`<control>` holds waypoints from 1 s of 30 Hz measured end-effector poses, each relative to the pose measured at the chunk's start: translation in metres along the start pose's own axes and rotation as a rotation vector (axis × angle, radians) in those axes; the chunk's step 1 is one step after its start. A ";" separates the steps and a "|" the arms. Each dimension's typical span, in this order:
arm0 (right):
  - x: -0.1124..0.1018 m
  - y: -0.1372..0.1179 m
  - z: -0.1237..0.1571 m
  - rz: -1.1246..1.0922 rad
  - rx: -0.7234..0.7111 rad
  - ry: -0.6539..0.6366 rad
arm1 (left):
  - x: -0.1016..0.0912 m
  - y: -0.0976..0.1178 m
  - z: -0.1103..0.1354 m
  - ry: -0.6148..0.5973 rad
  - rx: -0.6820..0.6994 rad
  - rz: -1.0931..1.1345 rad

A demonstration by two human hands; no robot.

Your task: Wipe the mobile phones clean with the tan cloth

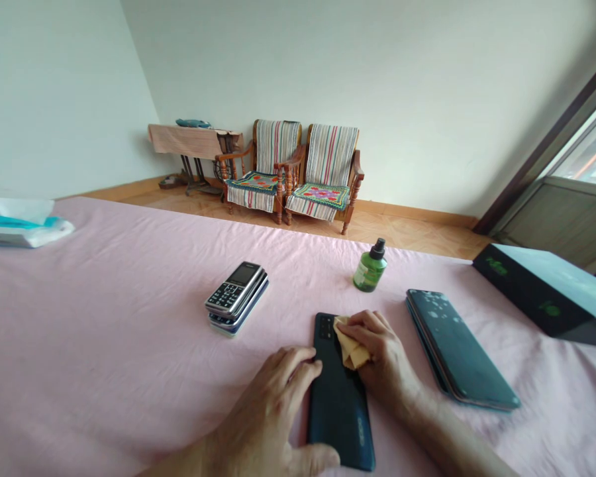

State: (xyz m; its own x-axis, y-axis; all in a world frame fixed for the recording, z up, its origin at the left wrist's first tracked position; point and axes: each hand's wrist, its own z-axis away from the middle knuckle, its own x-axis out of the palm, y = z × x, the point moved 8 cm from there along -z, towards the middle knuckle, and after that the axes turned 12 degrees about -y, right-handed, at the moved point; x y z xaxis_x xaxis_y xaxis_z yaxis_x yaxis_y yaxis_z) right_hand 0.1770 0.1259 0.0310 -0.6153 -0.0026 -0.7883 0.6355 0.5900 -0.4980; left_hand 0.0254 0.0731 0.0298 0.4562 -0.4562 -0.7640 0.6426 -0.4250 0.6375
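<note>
A dark smartphone [335, 404] lies back side up on the pink cloth, its camera block at the far end. Along its left edge, the fingertips and thumb of my left hand [278, 404] grip it. My right hand [385, 351] pinches a folded yellow cloth [350, 348] pressed on the phone's back, near the cameras. Right of that hand lies a stack of larger phones [459, 351], the top one spotted with pale marks. To the left rests a small pile topped by a keypad phone [236, 288]. A green spray bottle [370, 270] stands upright beyond my right hand.
The pink cloth [129, 298] is slightly wrinkled. A black box [541, 298] sits at the right, and a tissue pack [24, 228] at the far left. Past the far edge are two wooden chairs [322, 159] and a small covered table [193, 142] by the wall.
</note>
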 end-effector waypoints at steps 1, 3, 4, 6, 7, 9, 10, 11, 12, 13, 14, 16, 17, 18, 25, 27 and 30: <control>0.000 -0.003 0.003 -0.005 0.004 -0.010 | 0.000 0.000 0.000 -0.002 0.003 0.006; 0.001 -0.012 0.009 -0.015 0.015 -0.037 | 0.000 0.000 0.000 -0.001 0.004 0.007; 0.001 -0.017 0.013 -0.022 0.020 -0.051 | 0.000 0.001 0.000 -0.001 0.004 0.004; 0.002 -0.028 0.023 -0.036 0.029 -0.067 | 0.000 0.002 -0.001 0.003 0.008 -0.001; 0.002 -0.034 0.028 -0.042 0.028 -0.073 | 0.000 0.002 -0.001 0.010 0.015 -0.001; 0.004 -0.043 0.040 -0.050 0.017 -0.084 | -0.001 0.003 0.000 0.026 0.033 -0.004; 0.007 -0.046 0.047 -0.055 0.003 -0.097 | -0.001 0.003 0.000 0.032 0.040 -0.008; 0.010 -0.049 0.053 -0.064 -0.017 -0.116 | -0.001 0.003 0.000 0.037 0.044 -0.014; 0.013 -0.052 0.060 -0.075 -0.048 -0.124 | -0.001 0.003 0.000 0.037 0.047 -0.020; 0.015 -0.054 0.067 -0.092 -0.066 -0.126 | -0.001 0.003 0.000 0.036 0.046 -0.025; 0.016 -0.056 0.072 -0.111 -0.090 -0.124 | -0.001 0.003 0.000 0.034 0.044 -0.029; 0.015 -0.057 0.081 -0.135 -0.088 -0.088 | -0.001 0.004 -0.001 0.018 0.039 -0.034; 0.014 -0.057 0.083 -0.140 -0.083 -0.075 | -0.001 0.005 -0.001 0.005 0.038 -0.035; 0.013 -0.058 0.083 -0.140 -0.080 -0.075 | -0.002 0.006 -0.001 -0.004 0.039 -0.036; 0.010 -0.056 0.049 -0.117 0.031 -0.107 | -0.005 0.007 0.000 -0.024 0.077 -0.021; 0.012 -0.052 0.035 -0.113 0.072 -0.110 | -0.004 0.007 0.000 -0.012 0.099 -0.002; 0.016 -0.043 0.019 -0.108 0.124 -0.076 | -0.004 0.007 0.000 0.029 0.128 0.034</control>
State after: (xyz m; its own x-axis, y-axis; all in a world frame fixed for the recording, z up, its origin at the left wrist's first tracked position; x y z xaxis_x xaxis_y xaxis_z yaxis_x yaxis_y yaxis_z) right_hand 0.1490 0.0853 0.0333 -0.6494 -0.1245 -0.7502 0.6227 0.4792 -0.6185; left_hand 0.0278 0.0718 0.0375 0.4949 -0.4501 -0.7433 0.5438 -0.5068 0.6689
